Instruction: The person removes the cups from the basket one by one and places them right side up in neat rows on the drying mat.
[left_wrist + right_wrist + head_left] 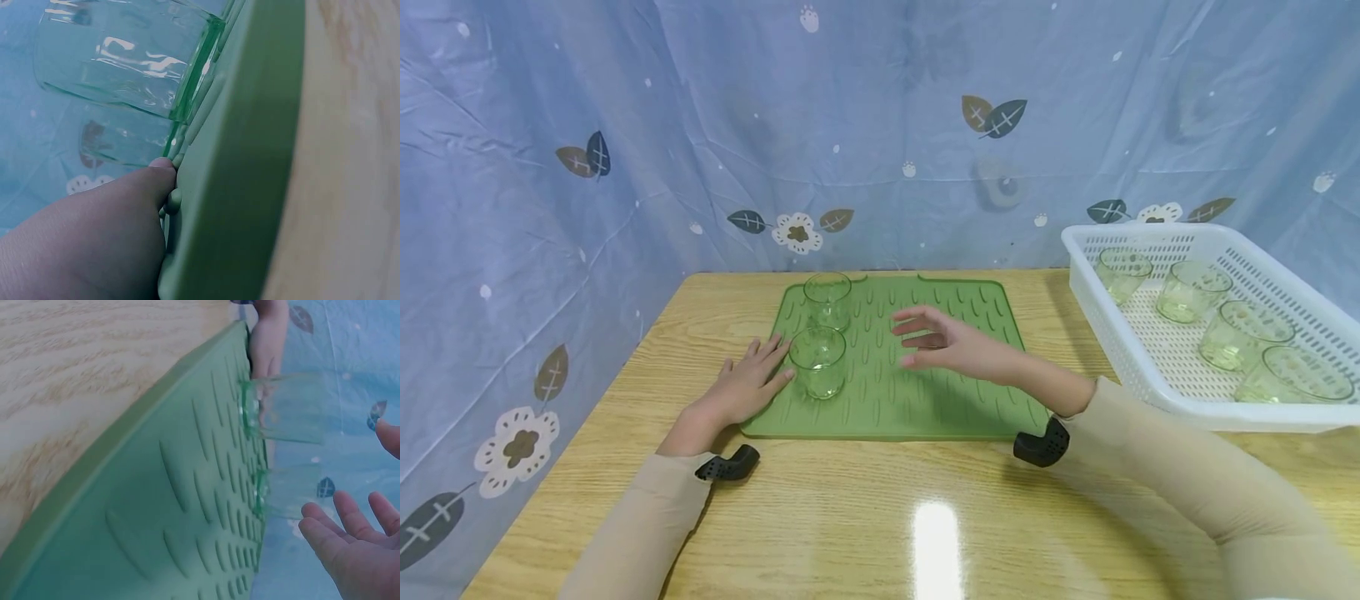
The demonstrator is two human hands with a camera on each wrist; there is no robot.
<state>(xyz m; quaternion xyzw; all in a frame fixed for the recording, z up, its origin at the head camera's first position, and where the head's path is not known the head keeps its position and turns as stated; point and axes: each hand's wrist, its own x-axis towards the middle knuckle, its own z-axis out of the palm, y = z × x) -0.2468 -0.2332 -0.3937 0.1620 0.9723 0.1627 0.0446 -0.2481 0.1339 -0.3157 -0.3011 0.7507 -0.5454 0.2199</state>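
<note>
Two clear greenish glasses stand upright on a green ridged drying mat, towards its left side. The near glass is just in front of the far glass. My left hand lies with spread fingers on the mat's left edge, beside the near glass. In the left wrist view the thumb rests on the mat close to the glasses. Above the middle of the mat hovers my right hand, its fingers loosely bent and apart, with nothing between them.
A white plastic basket with several similar glasses inside stands at the right of the wooden table. Behind the table hangs a blue patterned curtain, which also runs along the left side.
</note>
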